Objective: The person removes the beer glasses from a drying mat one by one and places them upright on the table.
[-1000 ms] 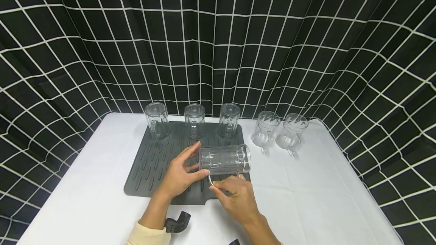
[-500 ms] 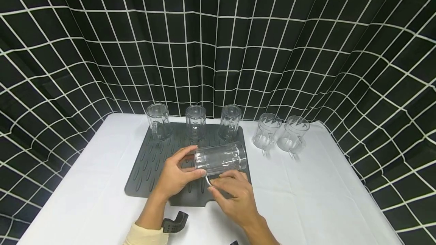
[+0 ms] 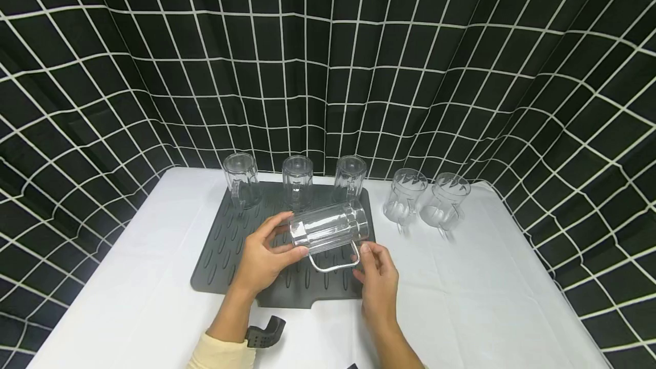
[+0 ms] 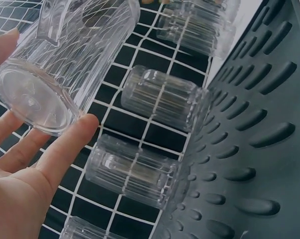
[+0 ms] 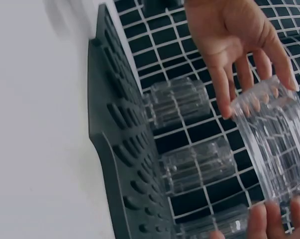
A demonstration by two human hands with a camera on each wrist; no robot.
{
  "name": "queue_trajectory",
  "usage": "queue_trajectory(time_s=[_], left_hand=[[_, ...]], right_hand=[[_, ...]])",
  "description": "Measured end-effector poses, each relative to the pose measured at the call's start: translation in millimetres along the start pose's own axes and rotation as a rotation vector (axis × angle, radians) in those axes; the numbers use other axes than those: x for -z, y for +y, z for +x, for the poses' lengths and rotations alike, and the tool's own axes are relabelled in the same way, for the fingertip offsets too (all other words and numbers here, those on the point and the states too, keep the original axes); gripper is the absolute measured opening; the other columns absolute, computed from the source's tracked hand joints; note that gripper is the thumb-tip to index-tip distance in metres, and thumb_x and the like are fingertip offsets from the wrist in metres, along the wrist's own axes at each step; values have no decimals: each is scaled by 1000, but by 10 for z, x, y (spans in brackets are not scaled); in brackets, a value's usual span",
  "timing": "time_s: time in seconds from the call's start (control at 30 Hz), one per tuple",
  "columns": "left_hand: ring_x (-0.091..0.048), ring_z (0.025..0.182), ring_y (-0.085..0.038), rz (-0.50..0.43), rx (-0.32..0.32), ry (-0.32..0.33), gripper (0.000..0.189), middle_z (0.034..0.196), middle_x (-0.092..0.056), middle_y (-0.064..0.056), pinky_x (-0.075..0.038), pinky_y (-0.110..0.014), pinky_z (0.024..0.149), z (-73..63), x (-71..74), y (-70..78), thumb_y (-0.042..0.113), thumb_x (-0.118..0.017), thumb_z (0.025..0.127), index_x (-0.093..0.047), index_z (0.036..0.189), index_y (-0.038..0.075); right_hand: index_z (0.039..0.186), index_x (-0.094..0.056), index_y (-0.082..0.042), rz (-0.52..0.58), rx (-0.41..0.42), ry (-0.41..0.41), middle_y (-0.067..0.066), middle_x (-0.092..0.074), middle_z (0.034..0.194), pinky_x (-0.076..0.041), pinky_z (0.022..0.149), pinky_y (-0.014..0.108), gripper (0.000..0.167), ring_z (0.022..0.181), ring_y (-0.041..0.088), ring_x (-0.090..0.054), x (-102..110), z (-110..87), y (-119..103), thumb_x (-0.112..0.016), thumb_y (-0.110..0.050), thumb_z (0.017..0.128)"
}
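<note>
Head view, held mug (image 3: 328,229): it lies sideways, slightly tilted, above the grey mat (image 3: 220,261).
Head view, left hand (image 3: 261,261): pinches the base end.
Head view, right hand (image 3: 379,283): is at the mouth end, beside the handle (image 3: 335,268); if it pinches, I cannot tell.
Left wrist view, round base (image 4: 35,97): between thumb and spread fingers.
Right wrist view, right fingertips (image 5: 274,216): at the mouth end.
</note>
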State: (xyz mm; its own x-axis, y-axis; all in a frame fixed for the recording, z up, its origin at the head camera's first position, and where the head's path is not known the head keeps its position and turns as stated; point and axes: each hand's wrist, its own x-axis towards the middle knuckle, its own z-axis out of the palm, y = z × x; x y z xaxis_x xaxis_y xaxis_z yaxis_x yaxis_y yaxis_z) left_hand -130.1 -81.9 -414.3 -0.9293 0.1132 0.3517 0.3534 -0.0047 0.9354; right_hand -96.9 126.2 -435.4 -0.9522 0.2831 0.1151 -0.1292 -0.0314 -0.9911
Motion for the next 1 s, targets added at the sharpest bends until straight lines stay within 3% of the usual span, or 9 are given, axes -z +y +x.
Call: queue_trajectory(time_s=[0.1, 0.23, 0.6, 0.77, 1.0], left_hand=[[-51, 119, -34, -23, -27, 10, 68, 133, -49, -17, -55, -35, 86, 10, -2, -126, -1, -83, 73, -53, 134, 4], [-53, 117, -37, -90, -46, -9, 69, 130, -50, -18, -56, -37, 84, 11, -16, -193, -1, -82, 74, -51, 135, 3], [-51, 119, -40, -182, 26, -104, 74, 136, -42, -23, -54, -40, 88, 0, -39, -237, -6, -80, 74, -42, 138, -3], [-48, 125, -34, -105, 56, -148, 76, 138, -44, -22, -44, -34, 100, -14, -62, -255, -1, -81, 75, -42, 140, -2], [-41, 132, -31, -34, 106, -177, 78, 138, -46, -20, -36, -30, 106, -34, -99, -277, 2, -82, 76, -40, 141, -2]], right_hand=[[105, -57, 5, 102, -109, -132, 18, -58, 107, -46, 95, 56, 45, 106, 29, -56, -34, -11, -2, -37, -36, 105], [101, -55, 3, 278, -156, -248, 20, -56, 103, -37, 98, 66, 48, 109, 33, -50, -39, -27, -1, -32, -39, 106], [103, -49, -1, 425, -54, -367, 13, -58, 98, -46, 91, 58, 38, 98, 26, -56, 16, -26, -113, -33, -35, 107], [107, -52, -4, 480, 19, -451, 10, -60, 98, -50, 88, 58, 33, 95, 23, -58, 37, -41, -179, -29, -28, 108], [107, -55, -7, 530, 36, -517, 9, -60, 97, -54, 86, 51, 27, 93, 20, -60, 10, -89, -271, -32, -21, 107]])
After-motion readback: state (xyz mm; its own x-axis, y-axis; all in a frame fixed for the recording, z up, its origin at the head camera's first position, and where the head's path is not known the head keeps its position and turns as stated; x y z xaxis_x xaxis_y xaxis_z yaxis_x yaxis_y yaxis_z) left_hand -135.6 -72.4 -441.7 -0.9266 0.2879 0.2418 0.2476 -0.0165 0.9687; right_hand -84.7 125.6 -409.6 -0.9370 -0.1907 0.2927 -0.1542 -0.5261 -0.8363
